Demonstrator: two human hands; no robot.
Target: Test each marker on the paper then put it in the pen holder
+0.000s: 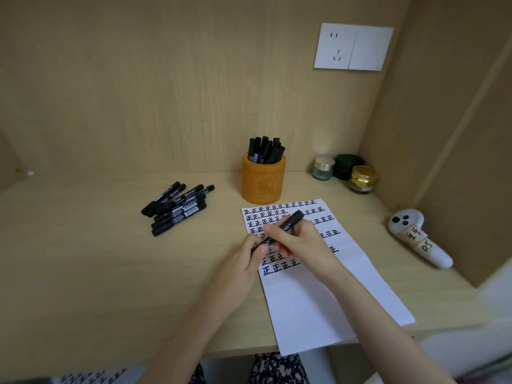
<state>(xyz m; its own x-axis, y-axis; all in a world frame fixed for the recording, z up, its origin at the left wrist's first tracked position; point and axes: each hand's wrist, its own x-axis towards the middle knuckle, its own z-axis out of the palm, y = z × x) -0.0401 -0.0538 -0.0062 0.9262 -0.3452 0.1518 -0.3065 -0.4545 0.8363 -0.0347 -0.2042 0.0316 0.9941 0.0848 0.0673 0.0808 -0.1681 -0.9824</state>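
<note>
A black marker (288, 223) lies slanted over the white paper (318, 295), which carries rows of black characters. My right hand (296, 239) grips the marker's barrel. My left hand (246, 259) pinches its lower end, where the cap sits; whether the cap is on or off cannot be told. Behind the paper stands the orange pen holder (263, 181) with several black markers (266, 149) upright in it. A pile of several black markers (177, 207) lies on the desk to the left.
Three small jars (345, 173) stand in the back right corner. A white controller (415, 236) with paper labels lies at the right. A wall socket (353, 47) is on the back panel. The paper overhangs the desk's front edge (238, 353).
</note>
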